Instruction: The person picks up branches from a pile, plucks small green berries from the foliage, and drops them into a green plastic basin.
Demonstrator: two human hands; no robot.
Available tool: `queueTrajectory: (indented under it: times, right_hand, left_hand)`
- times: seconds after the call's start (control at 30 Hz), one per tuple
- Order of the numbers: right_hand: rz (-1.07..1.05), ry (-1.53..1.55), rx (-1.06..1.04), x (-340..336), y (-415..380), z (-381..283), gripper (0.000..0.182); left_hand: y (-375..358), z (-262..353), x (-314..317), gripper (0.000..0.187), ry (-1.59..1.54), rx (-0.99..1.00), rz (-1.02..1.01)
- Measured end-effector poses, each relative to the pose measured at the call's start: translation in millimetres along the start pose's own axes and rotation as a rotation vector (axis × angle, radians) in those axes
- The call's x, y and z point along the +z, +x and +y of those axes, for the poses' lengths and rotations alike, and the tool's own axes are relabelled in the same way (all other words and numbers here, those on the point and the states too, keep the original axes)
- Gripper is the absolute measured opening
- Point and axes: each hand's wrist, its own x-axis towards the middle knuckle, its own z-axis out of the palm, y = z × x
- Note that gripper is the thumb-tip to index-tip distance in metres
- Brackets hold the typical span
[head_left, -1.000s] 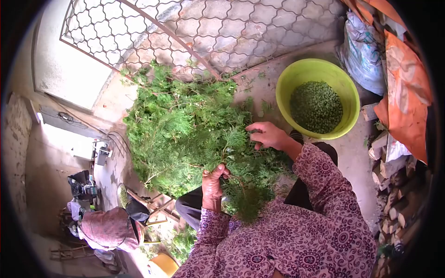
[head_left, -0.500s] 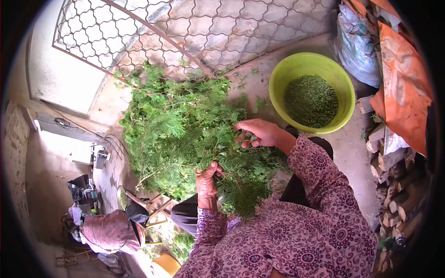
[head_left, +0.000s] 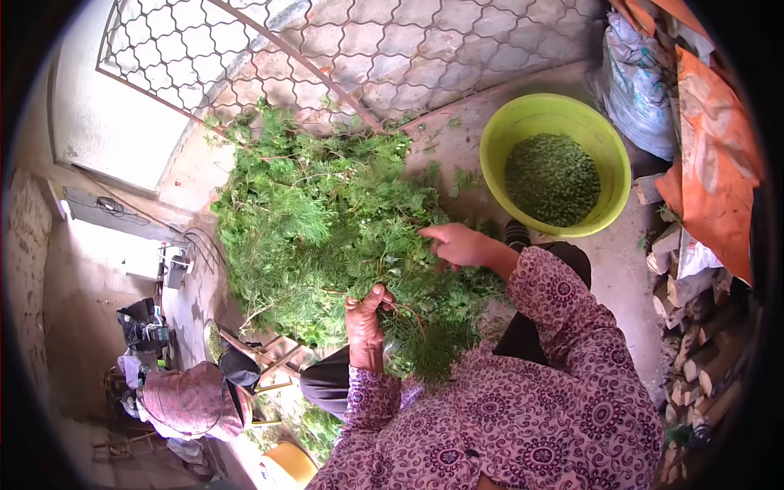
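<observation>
A large heap of feathery green conifer branches [head_left: 302, 220] lies on the ground before my knees. My left hand [head_left: 364, 320] is closed round the brown stem of a leafy conifer branch [head_left: 429, 343] at the near side of the heap, thumb uppermost. Over the heap's right part is my right hand [head_left: 459, 246], index finger pointing left and the other fingers curled underneath. What those curled fingers hold, if anything, is hidden. To the right stands a yellow-green tub [head_left: 495, 167] with many small round green pieces [head_left: 553, 180] in it.
A wavy metal grille [head_left: 392, 57] stands behind the heap. At right are a white sack [head_left: 641, 86], an orange sheet [head_left: 712, 155] and stacked firewood [head_left: 701, 359]. Another person [head_left: 192, 400] sits at lower left near a yellow container [head_left: 290, 464].
My right hand has turned over slightly and its fingers have curled in, hiding the small green bits seen at them before. My left hand stays on the stem. The view shifts slightly.
</observation>
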Motion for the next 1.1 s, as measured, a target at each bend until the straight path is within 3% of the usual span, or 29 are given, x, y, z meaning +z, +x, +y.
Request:
queueTrajectory:
  times: [0.03, 0.07, 0.1, 0.17, 0.2, 0.27, 0.4, 0.47, 0.57, 0.77, 0.9, 1.0, 1.07, 1.1]
  right_hand:
    - [0.020, -0.315, 0.033, 3, -3, -6, 0.056]
    - [0.154, -0.650, -0.220, 12, 1, 10, 0.057]
    - [0.151, -0.649, -0.221, 16, 4, 22, 0.057]
    - [0.170, -0.917, 0.013, 21, -1, 16, 0.050]
    - [0.169, -0.916, 0.014, 19, 1, 20, 0.050]
    - [0.183, -0.591, -0.304, 12, 9, 32, 0.040]
    - [0.207, -0.713, -0.256, -2, 15, 21, 0.027]
    - [-0.187, 0.140, -0.017, -3, -5, -17, 0.025]
    - [-0.105, 0.244, -0.121, 6, 1, -7, 0.030]
    - [-0.126, 0.383, -0.064, 10, 2, -14, 0.026]
    - [-0.096, 0.342, -0.055, 13, 1, -18, 0.025]
    - [-0.017, 0.111, -0.109, 10, 8, -10, 0.021]
    - [0.198, -0.467, -0.402, 7, 18, 7, 0.018]
    - [0.198, -0.465, -0.401, 3, 23, 17, 0.018]
  left_hand:
    - [0, 0, 0, 0.020, -0.004, 0.004, -0.003]
    - [0, 0, 0, 0.019, -0.008, 0.008, -0.007]
    - [1, -1, 0, 0.019, -0.008, 0.008, -0.003]
    - [3, -3, -3, 0.019, -0.022, -0.009, -0.009]
    - [3, -4, -4, 0.019, -0.022, -0.010, -0.008]
    - [3, -7, -4, 0.018, -0.013, -0.008, 0.032]
    - [3, -3, 0, 0.019, 0.000, -0.024, 0.021]
    - [3, -3, 2, 0.019, 0.035, -0.038, 0.014]
    - [1, -7, 4, 0.020, 0.004, -0.035, -0.033]
    - [3, -15, 9, 0.017, 0.082, -0.033, -0.106]
    - [3, -14, 15, 0.013, 0.118, -0.036, -0.093]
    - [7, -14, 12, 0.014, 0.097, -0.071, -0.112]
    - [6, -16, 9, 0.015, 0.080, -0.086, -0.114]
    - [7, -18, 9, 0.017, 0.064, -0.101, -0.123]
